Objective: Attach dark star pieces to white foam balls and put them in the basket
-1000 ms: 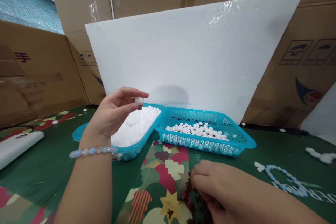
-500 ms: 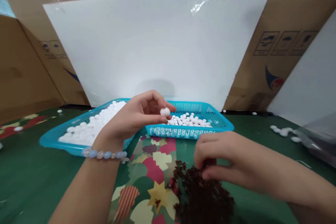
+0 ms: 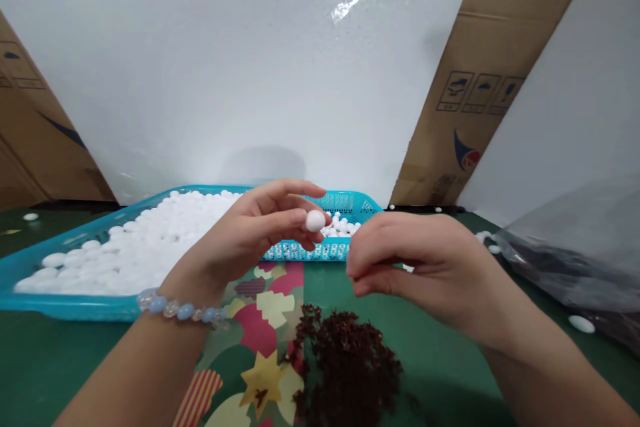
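Observation:
My left hand (image 3: 250, 230), with a beaded bracelet at the wrist, pinches a small white ball (image 3: 315, 221) between thumb and fingers. To its right, my right hand (image 3: 415, 253) is closed in a pinch at about the same height, a short gap from the ball. Whatever its fingertips hold, if anything, is hidden. Below the hands lies a loose pile of dark reddish-brown bits (image 3: 347, 367). A blue basket (image 3: 90, 307) heaped with white balls stands at the left, and a second blue basket (image 3: 283, 251) with smaller white balls is partly behind my hands.
Patterned paper (image 3: 270, 303) lies on the green tabletop (image 3: 450, 373). A white board (image 3: 240, 67) leans against cardboard boxes (image 3: 495, 33) at the back. At the right are a clear plastic bag (image 3: 575, 267) and a stray white ball (image 3: 581, 324).
My right hand has risen from the brown pile and come nearer the ball in my left hand. The left hand still holds the ball. The view has turned to the right.

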`<state>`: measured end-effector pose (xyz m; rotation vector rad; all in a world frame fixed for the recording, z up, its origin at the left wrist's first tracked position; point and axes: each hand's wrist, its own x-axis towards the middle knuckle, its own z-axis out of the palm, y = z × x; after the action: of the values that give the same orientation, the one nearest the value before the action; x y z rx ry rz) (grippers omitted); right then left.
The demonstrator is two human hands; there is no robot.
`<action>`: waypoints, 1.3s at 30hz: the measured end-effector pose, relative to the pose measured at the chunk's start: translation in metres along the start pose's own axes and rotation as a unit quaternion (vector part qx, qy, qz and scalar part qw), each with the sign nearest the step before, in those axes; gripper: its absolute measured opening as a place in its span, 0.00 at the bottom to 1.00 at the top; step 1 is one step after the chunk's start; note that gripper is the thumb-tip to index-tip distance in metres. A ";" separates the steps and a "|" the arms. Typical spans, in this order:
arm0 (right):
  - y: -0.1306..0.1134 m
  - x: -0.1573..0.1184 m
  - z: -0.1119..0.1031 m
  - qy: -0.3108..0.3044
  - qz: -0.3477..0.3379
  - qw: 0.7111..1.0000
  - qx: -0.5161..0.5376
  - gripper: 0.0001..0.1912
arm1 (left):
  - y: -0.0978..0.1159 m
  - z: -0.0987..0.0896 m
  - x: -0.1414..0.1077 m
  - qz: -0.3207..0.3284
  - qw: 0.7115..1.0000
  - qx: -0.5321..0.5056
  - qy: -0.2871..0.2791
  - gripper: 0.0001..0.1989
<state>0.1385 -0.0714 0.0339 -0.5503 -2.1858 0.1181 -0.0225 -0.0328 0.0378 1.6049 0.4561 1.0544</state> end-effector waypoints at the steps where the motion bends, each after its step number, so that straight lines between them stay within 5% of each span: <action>1: 0.001 -0.001 -0.001 0.008 0.009 1.000 0.014 0.06 | 0.000 0.001 0.000 0.000 1.000 0.003 -0.003 0.06; 8: 0.007 -0.003 -0.001 0.061 0.056 0.990 0.116 0.08 | 0.002 0.007 0.001 -0.006 1.000 0.012 -0.020 0.07; 14: 0.004 -0.004 0.005 0.058 -0.034 0.991 0.116 0.09 | 0.004 0.017 -0.001 -0.012 0.999 -0.026 -0.014 0.09; 25: 0.002 -0.003 0.011 0.165 -0.064 0.978 0.108 0.14 | 0.009 0.026 -0.002 0.022 0.999 -0.033 0.029 0.06; 39: 0.000 -0.004 0.015 0.151 -0.031 0.954 0.257 0.14 | 0.007 0.026 -0.001 -0.012 0.996 -0.069 -0.054 0.03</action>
<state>0.1289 -0.0714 0.0211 -0.1863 -1.7740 0.5197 -0.0035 -0.0508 0.0443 1.5218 0.3220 0.9551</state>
